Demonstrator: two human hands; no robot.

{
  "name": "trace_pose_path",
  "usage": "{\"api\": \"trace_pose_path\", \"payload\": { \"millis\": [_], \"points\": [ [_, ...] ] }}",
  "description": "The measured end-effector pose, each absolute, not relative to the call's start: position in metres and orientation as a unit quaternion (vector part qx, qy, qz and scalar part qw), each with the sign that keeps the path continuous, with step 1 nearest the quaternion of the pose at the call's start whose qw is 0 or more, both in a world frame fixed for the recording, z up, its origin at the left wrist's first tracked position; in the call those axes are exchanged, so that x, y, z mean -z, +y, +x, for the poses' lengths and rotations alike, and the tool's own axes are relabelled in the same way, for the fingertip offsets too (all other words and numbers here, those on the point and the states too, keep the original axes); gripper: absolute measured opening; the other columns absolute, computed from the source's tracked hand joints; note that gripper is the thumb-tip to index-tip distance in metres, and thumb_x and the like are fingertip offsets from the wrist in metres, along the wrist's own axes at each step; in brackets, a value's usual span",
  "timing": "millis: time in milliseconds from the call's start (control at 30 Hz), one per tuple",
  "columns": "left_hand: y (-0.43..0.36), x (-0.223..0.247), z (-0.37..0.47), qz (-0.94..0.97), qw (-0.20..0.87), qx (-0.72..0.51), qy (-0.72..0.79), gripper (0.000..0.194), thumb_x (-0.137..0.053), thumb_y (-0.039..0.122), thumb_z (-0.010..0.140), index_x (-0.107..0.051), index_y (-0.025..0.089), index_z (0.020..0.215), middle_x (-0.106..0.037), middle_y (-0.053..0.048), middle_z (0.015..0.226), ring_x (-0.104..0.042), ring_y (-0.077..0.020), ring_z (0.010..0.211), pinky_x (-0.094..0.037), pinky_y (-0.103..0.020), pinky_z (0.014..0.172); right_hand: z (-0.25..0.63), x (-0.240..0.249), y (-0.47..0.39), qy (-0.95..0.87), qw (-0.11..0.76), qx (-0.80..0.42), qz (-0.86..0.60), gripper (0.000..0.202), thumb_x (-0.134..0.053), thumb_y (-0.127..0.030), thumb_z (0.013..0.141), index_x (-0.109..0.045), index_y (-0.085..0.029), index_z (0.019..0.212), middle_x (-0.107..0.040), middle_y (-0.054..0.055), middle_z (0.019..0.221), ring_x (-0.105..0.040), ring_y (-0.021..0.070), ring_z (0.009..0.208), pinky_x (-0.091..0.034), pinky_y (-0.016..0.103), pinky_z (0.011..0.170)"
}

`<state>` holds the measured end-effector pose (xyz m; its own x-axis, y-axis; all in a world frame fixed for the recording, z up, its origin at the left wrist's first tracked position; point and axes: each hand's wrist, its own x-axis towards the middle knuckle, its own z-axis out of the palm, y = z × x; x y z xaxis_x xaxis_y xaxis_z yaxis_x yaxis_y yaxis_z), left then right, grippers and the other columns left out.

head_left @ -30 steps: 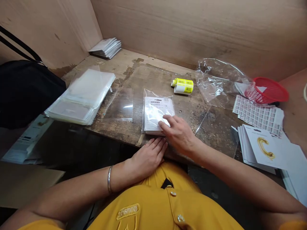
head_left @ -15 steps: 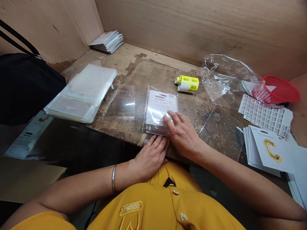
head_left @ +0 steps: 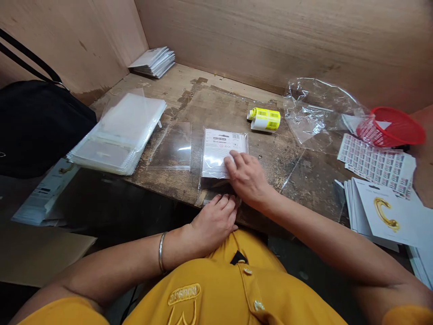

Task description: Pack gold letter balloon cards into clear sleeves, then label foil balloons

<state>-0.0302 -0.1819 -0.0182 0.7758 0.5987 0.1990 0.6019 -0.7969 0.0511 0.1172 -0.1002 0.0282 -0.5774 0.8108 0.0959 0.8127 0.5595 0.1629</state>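
Observation:
A white printed card in a clear plastic sleeve [head_left: 218, 151] lies on the wooden table, near its front edge. My right hand [head_left: 246, 177] rests on the lower right of this packet, fingers bent and their tips pressing on it. Just below, my left hand [head_left: 216, 221] lies at the table's edge with its fingers close together; whatever is under its fingertips is hidden. An empty clear sleeve [head_left: 174, 145] lies flat to the left of the packet, beside a thick stack of clear sleeves [head_left: 118, 131].
Behind the packet is a yellow label roll [head_left: 265, 119]. Crumpled plastic [head_left: 314, 117], a red basket [head_left: 395, 126], sticker sheets [head_left: 375, 162] and balloon cards [head_left: 382, 212] occupy the right. A card stack [head_left: 154, 62] stands at the back left; a black bag [head_left: 40, 126] hangs left.
The packet has shifted slightly left, and its near edge looks raised. My right hand has moved a little left with it. My left hand has barely moved.

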Motion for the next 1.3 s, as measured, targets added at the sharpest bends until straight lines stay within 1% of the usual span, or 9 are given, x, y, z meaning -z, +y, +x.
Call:
{"api": "trace_pose_path", "payload": {
  "millis": [200,367,467,533,633,767,967,1133,1300],
  "points": [
    [-0.18,0.017,-0.025,-0.926,-0.053,0.114,-0.356,0.058,-0.059,0.046,0.087,-0.051,0.006,0.128,-0.051,-0.023,0.135,-0.043,-0.0355,0.13,-0.027,-0.051,0.111,0.113,-0.033,-0.111,-0.875,-0.036,0.115,-0.469,0.042,-0.038,-0.013,0.092,-0.047,-0.009,0.133,-0.043,0.024,0.143,-0.047,0.0366,0.12,-0.041,0.048,0.094],
    [-0.177,0.018,-0.02,-0.918,-0.052,0.124,-0.374,0.063,-0.063,0.048,0.083,-0.051,0.005,0.127,-0.049,-0.024,0.136,-0.043,-0.0377,0.129,-0.03,-0.051,0.11,0.107,-0.035,-0.105,-0.846,-0.055,0.109,-0.518,0.037,-0.037,-0.011,0.091,-0.052,-0.009,0.125,-0.054,0.024,0.129,-0.056,0.0273,0.095,-0.048,0.035,0.073],
    [-0.175,0.014,-0.018,-0.904,-0.071,0.135,-0.4,0.066,-0.064,0.055,0.08,-0.056,0.005,0.121,-0.058,-0.023,0.125,-0.051,-0.0375,0.119,-0.037,-0.052,0.104,0.108,-0.037,-0.108,-0.858,-0.025,0.111,-0.501,0.033,-0.043,-0.015,0.092,-0.055,-0.009,0.121,-0.056,0.022,0.126,-0.054,0.0272,0.096,-0.046,0.036,0.078],
    [-0.176,0.015,-0.017,-0.894,-0.077,0.142,-0.418,0.071,-0.061,0.06,0.079,-0.056,0.004,0.122,-0.058,-0.024,0.125,-0.05,-0.0385,0.121,-0.038,-0.054,0.103,0.112,-0.036,-0.11,-0.879,-0.007,0.105,-0.465,0.028,-0.047,-0.018,0.092,-0.059,-0.009,0.115,-0.06,0.019,0.119,-0.053,0.0262,0.094,-0.043,0.036,0.08],
    [-0.176,0.024,-0.015,-0.891,-0.075,0.15,-0.423,0.083,-0.059,0.065,0.078,-0.048,0.003,0.132,-0.048,-0.027,0.138,-0.038,-0.0392,0.134,-0.032,-0.055,0.108,0.118,-0.032,-0.108,-0.895,-0.004,0.083,-0.437,0.017,-0.049,-0.017,0.09,-0.064,-0.012,0.098,-0.066,0.013,0.1,-0.052,0.0233,0.083,-0.039,0.034,0.072],
    [-0.175,0.035,-0.016,-0.889,-0.083,0.146,-0.426,0.095,-0.062,0.068,0.073,-0.042,0.002,0.138,-0.04,-0.027,0.145,-0.031,-0.0393,0.139,-0.027,-0.055,0.112,0.114,-0.029,-0.1,-0.873,0.027,0.102,-0.477,0.012,-0.053,-0.018,0.089,-0.063,-0.017,0.083,-0.066,0.009,0.088,-0.05,0.0231,0.079,-0.033,0.035,0.069],
    [-0.172,0.026,-0.015,-0.895,-0.091,0.161,-0.407,0.091,-0.07,0.062,0.07,-0.046,0.003,0.134,-0.051,-0.028,0.135,-0.04,-0.0425,0.132,-0.031,-0.059,0.108,0.089,-0.034,-0.097,-0.873,0.057,0.091,-0.475,0.016,-0.053,-0.03,0.092,-0.062,-0.018,0.088,-0.066,0.009,0.095,-0.052,0.0238,0.085,-0.033,0.035,0.072],
    [-0.172,0.02,-0.014,-0.89,-0.106,0.144,-0.418,0.088,-0.068,0.061,0.073,-0.042,0.007,0.138,-0.048,-0.024,0.139,-0.045,-0.0412,0.128,-0.036,-0.055,0.105,0.07,-0.036,-0.088,-0.883,0.047,0.051,-0.464,0.02,-0.045,-0.022,0.095,-0.061,-0.016,0.105,-0.066,0.01,0.105,-0.053,0.0231,0.091,-0.037,0.034,0.074],
    [-0.17,0.021,-0.011,-0.893,-0.101,0.152,-0.412,0.086,-0.067,0.062,0.074,-0.045,0.006,0.136,-0.052,-0.024,0.135,-0.048,-0.0391,0.126,-0.033,-0.055,0.108,0.058,-0.03,-0.075,-0.876,-0.014,0.055,-0.479,0.024,-0.04,-0.011,0.092,-0.063,-0.015,0.097,-0.066,0.012,0.105,-0.057,0.0231,0.082,-0.043,0.033,0.069]
  ]
}}
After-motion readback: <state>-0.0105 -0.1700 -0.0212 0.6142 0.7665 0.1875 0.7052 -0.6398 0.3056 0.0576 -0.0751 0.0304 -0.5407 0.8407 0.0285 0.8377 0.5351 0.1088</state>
